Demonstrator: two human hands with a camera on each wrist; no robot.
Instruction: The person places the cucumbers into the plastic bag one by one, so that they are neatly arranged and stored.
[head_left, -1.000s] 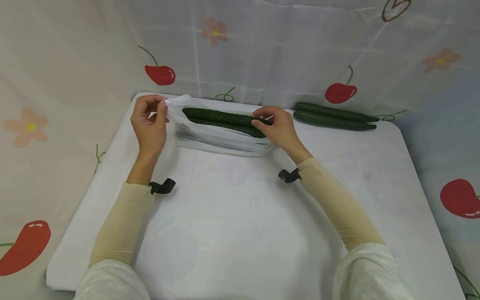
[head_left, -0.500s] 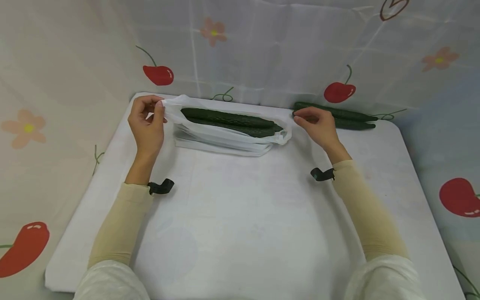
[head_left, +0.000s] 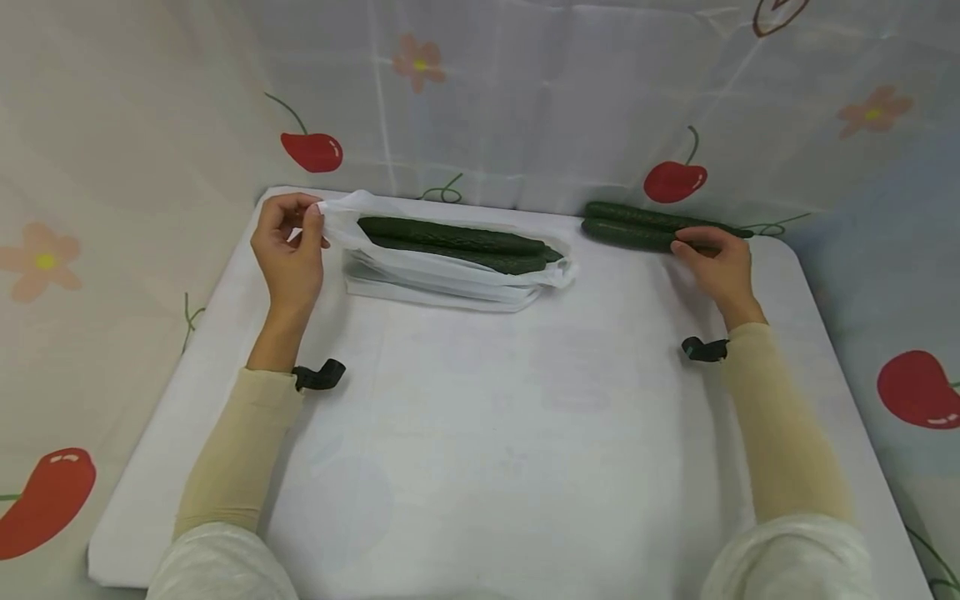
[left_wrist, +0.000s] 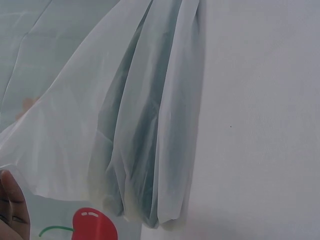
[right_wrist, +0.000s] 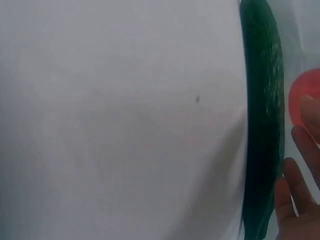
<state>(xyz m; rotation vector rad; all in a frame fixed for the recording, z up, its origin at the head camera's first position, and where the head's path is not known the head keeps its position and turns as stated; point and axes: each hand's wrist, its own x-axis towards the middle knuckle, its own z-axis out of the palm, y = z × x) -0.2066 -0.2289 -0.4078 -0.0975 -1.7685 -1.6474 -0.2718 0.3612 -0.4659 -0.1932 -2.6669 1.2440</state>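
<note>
A white plastic bag (head_left: 442, 292) lies at the table's back left with its mouth spread, green cucumbers (head_left: 450, 235) showing inside. At its left end my left hand (head_left: 290, 254) pinches the bag's edge between thumb and fingers. The left wrist view shows the bag's film (left_wrist: 145, 110) stretched toward the fingers (left_wrist: 12, 187). Two more cucumbers (head_left: 630, 235) lie side by side along the back edge. My right hand (head_left: 718, 262) is over their right part, thumb and fingers parted. In the right wrist view its fingers (right_wrist: 297, 182) are spread right beside a cucumber (right_wrist: 265, 100).
The white table (head_left: 495, 433) has rounded corners. Close behind it hangs a curtain (head_left: 510, 100) printed with cherries and flowers, continuing along the left and right sides. A black wrist mount (head_left: 321, 375) sticks out from each sleeve.
My right hand has left the cucumbers in the bag and moved right to the pair at the back edge. The left hand keeps its pinch on the bag.
</note>
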